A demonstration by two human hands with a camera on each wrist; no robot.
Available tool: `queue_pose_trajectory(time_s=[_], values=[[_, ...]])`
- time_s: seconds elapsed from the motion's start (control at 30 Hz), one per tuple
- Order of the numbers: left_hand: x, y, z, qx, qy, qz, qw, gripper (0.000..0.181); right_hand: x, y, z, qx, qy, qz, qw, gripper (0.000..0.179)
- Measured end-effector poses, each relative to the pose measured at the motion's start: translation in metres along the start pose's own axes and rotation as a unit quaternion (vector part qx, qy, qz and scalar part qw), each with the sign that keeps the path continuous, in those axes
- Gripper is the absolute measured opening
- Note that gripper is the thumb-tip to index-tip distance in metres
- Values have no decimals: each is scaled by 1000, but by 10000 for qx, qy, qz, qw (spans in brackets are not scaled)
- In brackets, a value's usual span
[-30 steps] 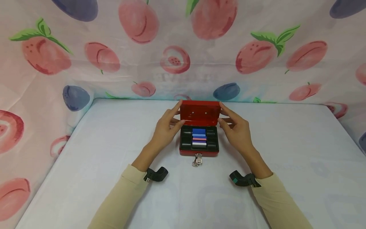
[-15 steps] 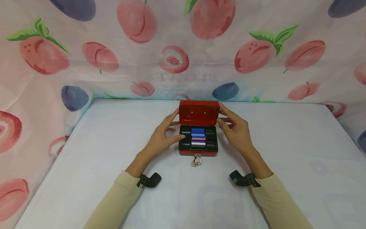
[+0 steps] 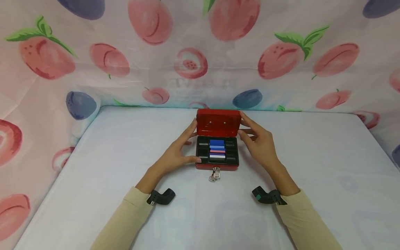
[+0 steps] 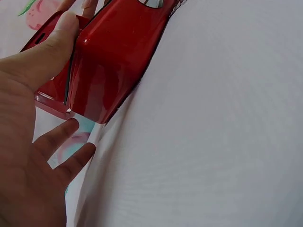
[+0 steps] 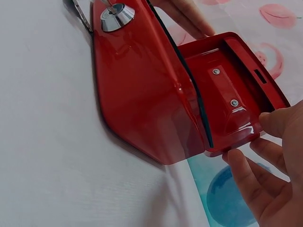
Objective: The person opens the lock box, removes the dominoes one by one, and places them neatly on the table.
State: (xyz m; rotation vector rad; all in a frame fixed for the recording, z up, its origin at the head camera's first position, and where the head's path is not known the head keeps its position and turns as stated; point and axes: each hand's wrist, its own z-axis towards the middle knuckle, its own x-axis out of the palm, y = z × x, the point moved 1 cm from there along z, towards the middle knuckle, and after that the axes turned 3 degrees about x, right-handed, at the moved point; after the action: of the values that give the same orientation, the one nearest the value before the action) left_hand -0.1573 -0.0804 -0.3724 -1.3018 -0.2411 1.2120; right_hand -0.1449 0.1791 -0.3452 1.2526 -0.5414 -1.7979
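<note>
A red metal cash box [image 3: 229, 167] stands on the table with its lid [image 3: 218, 126] raised. Inside, a black tray [image 3: 232, 149] holds several blue, pink and white strips [image 3: 217, 143] in its middle section. My left hand [image 3: 173, 156] is spread along the box's left side, the thumb lying on the tray's front left corner and the forefinger reaching up to the lid. With thumb inside and fingers outside, my right hand [image 3: 262, 144] grips the lid's right edge. The right wrist view shows the round silver lock [image 5: 117, 18] on the front.
Keys [image 3: 214, 175] hang from the lock at the box's front. A white cloth covers the table [image 3: 312, 166]. Behind it rises a fruit-patterned curtain [image 3: 231, 62], close to the raised lid. Black wrist cameras [image 3: 160, 197] sit at both sleeves.
My left thumb has left the lid's left edge and come down to the front left corner of the tray. The left hand has shifted nearer me. The right hand stays at the lid.
</note>
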Motion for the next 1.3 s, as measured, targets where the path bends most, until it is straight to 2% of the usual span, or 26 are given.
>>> queue_pose_trajectory(time_s=[0.13, 0.23, 0.3, 0.4, 0.47, 0.57, 0.6, 0.7, 0.8, 0.83, 1.1, 1.3], values=[[1, 1, 0, -76, 65, -61, 9999, 104, 2, -19, 1, 21, 115, -4, 9999, 58], [2, 4, -1, -241, 33, -143, 9996, 104, 4, -41, 3, -43, 197, 4, 9998, 58], [3, 7, -2, -405, -24, -186, 9990, 103, 5, -46, 4, -57, 240, -53, 9997, 57], [6, 19, -4, -644, -106, -135, 9978, 103, 4, -46, 3, -21, 321, -62, 9995, 57], [7, 27, -4, -776, -133, -76, 9969, 104, 1, -37, 3, 87, 384, -103, 9992, 57], [9, 36, -4, -828, -118, -43, 9965, 106, 0, -42, 3, 148, 440, -109, 9989, 58], [8, 32, -4, -831, -98, -80, 9965, 106, 0, -48, 3, 149, 456, -195, 9987, 58], [7, 18, -4, -886, -17, -105, 9960, 106, -3, -48, 2, 213, 549, -307, 9978, 58], [4, 3, -3, -933, 47, -124, 9956, 106, -8, -39, 0, 264, 641, -369, 9969, 58], [4, 3, -3, -940, 51, -86, 9955, 106, -11, -32, 0, 284, 669, -378, 9966, 58], [3, 5, -3, -920, 136, -70, 9956, 107, -19, -34, 0, 155, 561, -647, 9962, 57], [2, 4, -3, -961, 175, -120, 9951, 109, -22, -28, -1, -15, 472, -731, 9962, 41]])
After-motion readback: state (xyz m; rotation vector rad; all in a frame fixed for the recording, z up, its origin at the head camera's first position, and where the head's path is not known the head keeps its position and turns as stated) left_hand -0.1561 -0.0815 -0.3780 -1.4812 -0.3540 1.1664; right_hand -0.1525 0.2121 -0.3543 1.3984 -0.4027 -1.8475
